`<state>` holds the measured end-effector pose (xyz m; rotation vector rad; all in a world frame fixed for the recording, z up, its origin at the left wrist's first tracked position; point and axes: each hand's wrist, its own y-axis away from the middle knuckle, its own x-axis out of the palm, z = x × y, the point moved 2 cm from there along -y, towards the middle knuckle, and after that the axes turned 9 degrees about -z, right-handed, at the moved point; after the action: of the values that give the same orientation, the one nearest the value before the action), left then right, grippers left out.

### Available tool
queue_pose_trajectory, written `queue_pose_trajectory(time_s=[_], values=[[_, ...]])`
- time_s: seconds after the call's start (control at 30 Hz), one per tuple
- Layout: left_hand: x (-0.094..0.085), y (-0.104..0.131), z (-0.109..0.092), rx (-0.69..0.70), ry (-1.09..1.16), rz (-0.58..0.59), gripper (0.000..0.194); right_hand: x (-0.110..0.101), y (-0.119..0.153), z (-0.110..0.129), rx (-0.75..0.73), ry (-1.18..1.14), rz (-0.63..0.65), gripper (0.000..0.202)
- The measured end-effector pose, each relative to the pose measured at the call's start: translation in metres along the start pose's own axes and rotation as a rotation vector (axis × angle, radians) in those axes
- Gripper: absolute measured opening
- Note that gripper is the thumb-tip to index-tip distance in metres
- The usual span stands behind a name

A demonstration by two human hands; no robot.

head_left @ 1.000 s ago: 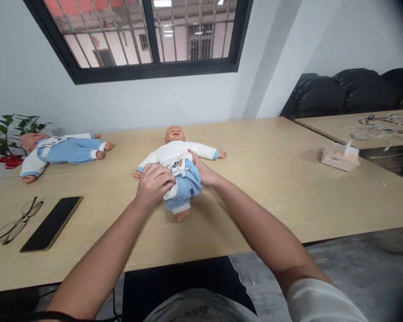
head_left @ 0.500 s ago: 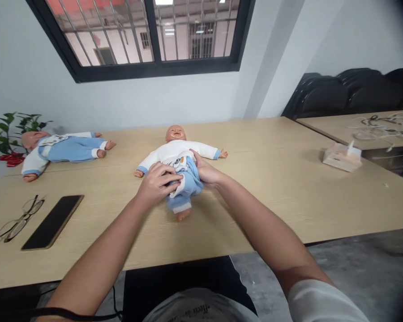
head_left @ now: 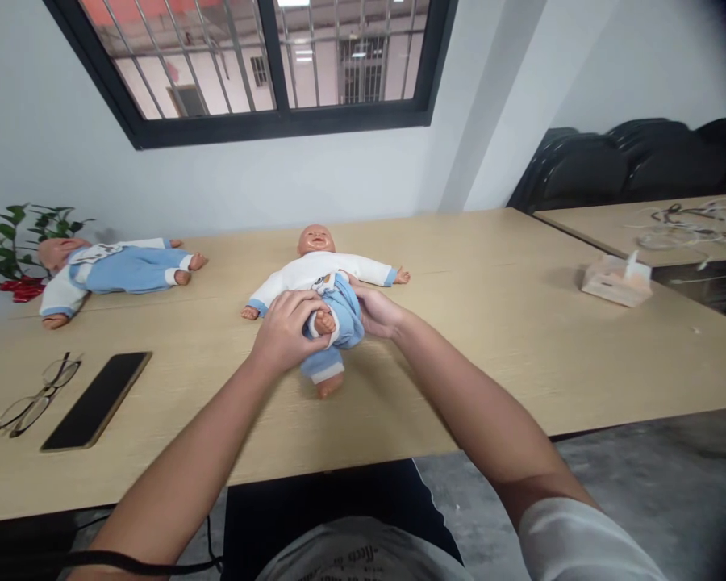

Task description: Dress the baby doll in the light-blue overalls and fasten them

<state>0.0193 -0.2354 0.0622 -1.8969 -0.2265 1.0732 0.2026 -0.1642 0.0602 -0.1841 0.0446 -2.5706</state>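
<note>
A baby doll (head_left: 315, 240) in a white top lies on its back on the wooden table (head_left: 460, 323), head toward the wall and arms spread. Light blue trousers (head_left: 346, 311) with white cuffs cover its legs. One foot (head_left: 325, 323) shows through a cuff at my left hand; the other leg points toward me, its foot bare. My left hand (head_left: 290, 331) is wrapped round the cuff and the foot. My right hand (head_left: 372, 311) grips the trousers at the doll's other side, its fingertips partly hidden behind the cloth.
Another doll (head_left: 127, 268) in blue and white lies at the back left beside a potted plant (head_left: 6, 242). Glasses (head_left: 39, 395) and a black phone (head_left: 97, 401) rest at the left. A tissue box (head_left: 615, 281) stands at the right, near a second table with white cables (head_left: 695, 226).
The doll's foot has come into view at the cuff by my left hand. My left hand has shifted its hold round the cuff, and the trouser cloth is bunched up more.
</note>
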Motion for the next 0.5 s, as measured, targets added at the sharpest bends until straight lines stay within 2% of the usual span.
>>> queue_pose_trajectory(time_s=[0.1, 0.17, 0.27, 0.4, 0.5], values=[[0.0013, 0.0010, 0.0001, -0.024, -0.004, -0.022, 0.037, -0.0079, 0.0053, 0.0084, 0.121, -0.167, 0.039, 0.048], [-0.0002, 0.0013, 0.0006, -0.036, 0.011, -0.055, 0.041, -0.0094, 0.0077, 0.0104, 0.158, -0.192, 0.030, 0.044], [-0.0025, 0.0016, 0.0015, -0.042, 0.030, -0.082, 0.043, -0.0073, 0.0087, 0.0092, 0.147, -0.236, 0.026, 0.045], [0.0003, 0.0035, 0.0028, -0.032, 0.063, -0.062, 0.046, -0.0063, 0.0081, 0.0069, 0.088, -0.291, 0.137, 0.055], [0.0056, 0.0067, 0.0054, -0.029, 0.082, -0.083, 0.046, -0.0120, 0.0072, 0.0058, 0.085, -0.238, 0.188, 0.065]])
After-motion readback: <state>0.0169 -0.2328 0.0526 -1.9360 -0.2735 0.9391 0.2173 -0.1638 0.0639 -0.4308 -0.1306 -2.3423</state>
